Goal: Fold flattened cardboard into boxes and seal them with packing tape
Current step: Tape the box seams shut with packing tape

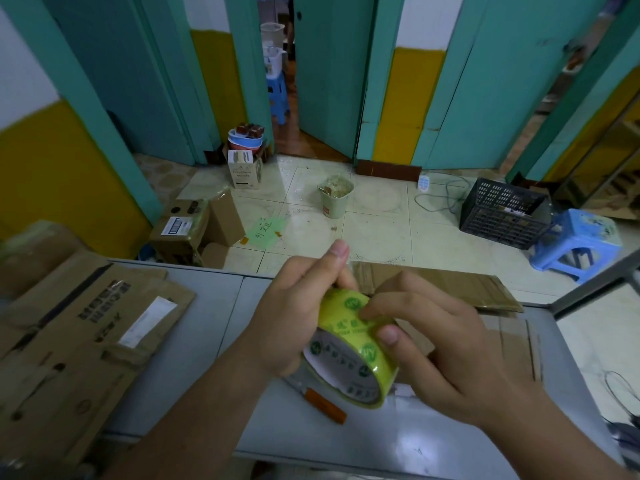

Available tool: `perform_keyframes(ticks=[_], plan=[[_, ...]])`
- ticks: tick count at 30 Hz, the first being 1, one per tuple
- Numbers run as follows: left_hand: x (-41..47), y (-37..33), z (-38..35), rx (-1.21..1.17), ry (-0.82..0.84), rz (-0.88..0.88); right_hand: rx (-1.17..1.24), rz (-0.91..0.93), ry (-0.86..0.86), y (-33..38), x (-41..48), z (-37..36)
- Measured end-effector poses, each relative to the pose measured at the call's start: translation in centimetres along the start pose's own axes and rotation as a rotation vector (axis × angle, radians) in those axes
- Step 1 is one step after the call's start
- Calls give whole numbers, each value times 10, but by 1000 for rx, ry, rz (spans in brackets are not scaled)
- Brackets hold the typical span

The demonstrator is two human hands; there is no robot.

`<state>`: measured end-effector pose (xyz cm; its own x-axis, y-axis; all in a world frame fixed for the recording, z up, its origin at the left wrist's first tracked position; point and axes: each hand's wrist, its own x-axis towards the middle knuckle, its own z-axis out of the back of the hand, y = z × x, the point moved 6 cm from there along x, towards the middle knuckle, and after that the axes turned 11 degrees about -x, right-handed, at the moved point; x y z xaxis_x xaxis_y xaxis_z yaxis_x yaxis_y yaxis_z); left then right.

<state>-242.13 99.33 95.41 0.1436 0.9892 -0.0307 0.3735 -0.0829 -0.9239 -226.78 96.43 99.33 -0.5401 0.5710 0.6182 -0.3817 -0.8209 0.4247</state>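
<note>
Tape roll (pixel 349 355) held over the grey table (pixel 214 323): left hand (pixel 294 313) curled round it, right hand (pixel 440 337) pinching its outer wrap. Likely fault: the tape end tearing narrow or sticking back down if picked askew. Flat cardboard (pixel 450 285) lies just behind, overhanging the far table edge; a knife (pixel 325 407) lies underneath; bare tabletop opens left of the hands.

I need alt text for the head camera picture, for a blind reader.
A person's left hand grips a roll of yellow-green packing tape over a grey table, while the right hand picks at its outer layer. Flattened cardboard lies on both sides, and an orange utility knife lies below the roll.
</note>
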Motion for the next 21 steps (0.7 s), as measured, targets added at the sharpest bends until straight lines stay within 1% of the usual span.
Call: perform_keyframes(ticks=[5,12,14,16,17,19,20,21], plan=[[-2,-1,1,-17,-27,7,36,-30,-27,1,-3,1],[-5,-4,2,-97,-22,-12,34,-7,-22,6,-3,3],[-6,-2,2,-114,-55,-26,40,-44,-51,3,-4,4],[-9,-5,6,-21,-88,-123,44,-169,-138,-5,-9,8],[-11,-8,8,69,-84,-210,30,-240,-195,-9,-13,11],[-17,-18,6,259,-34,-410,-13,-359,-269,-16,-20,13],[-20,-19,4,339,12,-464,-14,-411,-286,-18,-22,12],[-22,-17,2,399,47,-466,-1,-464,-297,-20,-24,11]])
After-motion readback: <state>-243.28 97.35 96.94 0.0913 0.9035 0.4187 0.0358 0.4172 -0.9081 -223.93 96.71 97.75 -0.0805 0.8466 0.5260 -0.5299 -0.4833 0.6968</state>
